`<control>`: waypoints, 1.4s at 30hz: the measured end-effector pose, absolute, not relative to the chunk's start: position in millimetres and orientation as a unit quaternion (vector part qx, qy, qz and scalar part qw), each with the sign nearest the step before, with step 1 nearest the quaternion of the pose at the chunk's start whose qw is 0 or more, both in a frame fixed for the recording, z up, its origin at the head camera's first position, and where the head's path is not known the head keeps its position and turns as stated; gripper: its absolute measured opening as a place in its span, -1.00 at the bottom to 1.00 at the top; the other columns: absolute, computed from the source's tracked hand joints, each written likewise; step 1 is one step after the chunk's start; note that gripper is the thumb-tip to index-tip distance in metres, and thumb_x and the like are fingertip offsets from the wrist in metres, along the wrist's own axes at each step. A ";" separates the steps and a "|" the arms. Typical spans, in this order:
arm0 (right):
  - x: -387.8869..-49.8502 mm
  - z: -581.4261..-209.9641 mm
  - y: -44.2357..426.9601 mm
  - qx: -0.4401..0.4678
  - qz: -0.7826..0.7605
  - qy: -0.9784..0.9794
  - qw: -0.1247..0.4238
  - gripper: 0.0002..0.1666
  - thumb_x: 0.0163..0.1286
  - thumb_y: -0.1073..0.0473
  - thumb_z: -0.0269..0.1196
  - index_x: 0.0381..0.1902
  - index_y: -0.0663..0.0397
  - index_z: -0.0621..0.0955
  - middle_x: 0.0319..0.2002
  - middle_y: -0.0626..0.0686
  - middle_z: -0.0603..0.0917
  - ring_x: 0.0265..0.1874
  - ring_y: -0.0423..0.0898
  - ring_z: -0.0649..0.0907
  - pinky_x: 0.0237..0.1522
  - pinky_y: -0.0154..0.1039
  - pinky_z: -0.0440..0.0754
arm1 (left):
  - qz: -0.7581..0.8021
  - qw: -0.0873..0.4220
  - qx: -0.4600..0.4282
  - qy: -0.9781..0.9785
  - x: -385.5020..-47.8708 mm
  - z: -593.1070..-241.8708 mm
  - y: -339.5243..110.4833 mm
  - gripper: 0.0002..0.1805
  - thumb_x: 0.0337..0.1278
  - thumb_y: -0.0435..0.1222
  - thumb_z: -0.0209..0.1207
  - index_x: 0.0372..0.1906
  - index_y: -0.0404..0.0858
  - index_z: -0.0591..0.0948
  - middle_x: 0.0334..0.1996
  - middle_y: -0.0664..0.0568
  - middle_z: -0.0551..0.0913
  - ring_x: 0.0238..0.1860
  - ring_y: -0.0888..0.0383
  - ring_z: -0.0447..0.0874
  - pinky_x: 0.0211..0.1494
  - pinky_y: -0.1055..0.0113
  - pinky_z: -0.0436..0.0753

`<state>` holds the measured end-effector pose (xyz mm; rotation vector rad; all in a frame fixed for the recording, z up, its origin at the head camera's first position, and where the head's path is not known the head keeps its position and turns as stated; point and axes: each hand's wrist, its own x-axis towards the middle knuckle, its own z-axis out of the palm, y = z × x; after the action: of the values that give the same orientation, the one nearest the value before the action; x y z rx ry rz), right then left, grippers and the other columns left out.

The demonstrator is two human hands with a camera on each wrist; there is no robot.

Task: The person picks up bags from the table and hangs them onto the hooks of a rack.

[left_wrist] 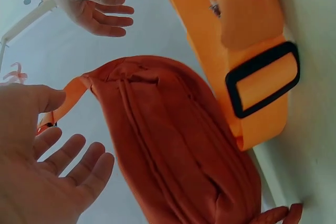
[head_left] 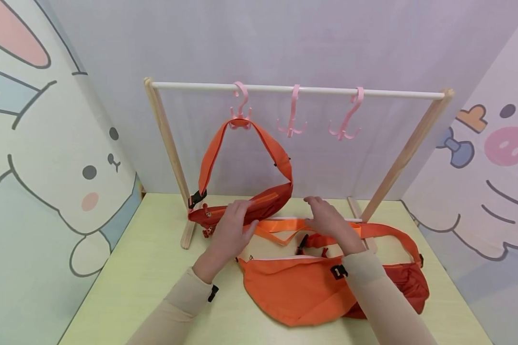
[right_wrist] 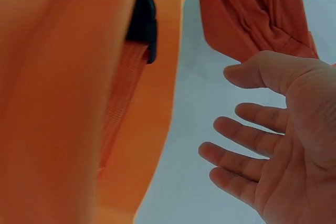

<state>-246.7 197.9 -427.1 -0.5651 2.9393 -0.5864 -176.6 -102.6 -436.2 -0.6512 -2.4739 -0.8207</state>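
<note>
Waist bag, dk red w/ orange zip stripe, orange-red strap & blk buckle at L end, hangs by strap from pink hook on white rod; body tilted, R end higher. Bag's btwn hands: L hand released, fingers loose just beside bag, contact unclear; R hand also released, fingers spread, apart from bag's R end.
</note>
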 end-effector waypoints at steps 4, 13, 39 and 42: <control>-249.0 -435.5 198.5 -0.186 -0.184 0.962 0.079 -0.21 0.44 0.21 0.42 0.51 0.33 0.37 0.42 0.39 0.44 0.25 0.35 0.56 0.23 0.26 0.59 | -0.291 0.172 -0.242 -0.909 -176.8 -445.2 -95.1 -0.48 0.37 -0.29 0.41 0.34 -0.29 0.55 0.21 -0.11 0.59 0.19 -0.05 0.56 0.27 0.07 0.65; -257.0 -452.8 197.5 -0.178 -0.153 0.966 0.104 -0.23 0.43 0.13 0.46 0.47 0.30 0.44 0.34 0.32 0.53 0.22 0.28 0.60 0.26 0.24 0.57 | -0.270 0.052 -0.229 -0.934 -175.3 -463.6 -79.0 -0.47 0.42 -0.17 0.38 0.38 -0.19 0.55 0.21 -0.03 0.58 0.20 0.04 0.54 0.26 0.12 0.66; -262.9 -475.1 201.6 -0.146 -0.063 0.986 0.045 -0.32 0.29 0.02 0.57 0.19 0.25 0.54 0.05 0.27 0.58 -0.06 0.25 0.56 0.06 0.26 0.53 | -0.230 -0.002 -0.223 -0.947 -179.9 -489.0 -70.5 -0.33 0.40 -0.08 0.39 0.48 -0.18 0.46 0.37 -0.02 0.51 0.37 -0.01 0.49 0.45 0.04 0.50; -263.3 -476.3 205.5 -0.139 -0.052 0.988 0.043 -0.35 0.31 0.03 0.55 0.16 0.28 0.53 0.03 0.29 0.58 -0.09 0.26 0.57 0.03 0.27 0.52 | -0.231 -0.003 -0.224 -0.947 -179.1 -489.6 -70.7 -0.34 0.40 -0.09 0.39 0.47 -0.19 0.46 0.37 -0.04 0.50 0.38 -0.02 0.48 0.45 0.03 0.50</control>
<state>-263.3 205.5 -476.3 -0.4246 3.0223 -0.1583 -179.1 -70.7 -489.6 -0.7046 -2.9810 -0.7283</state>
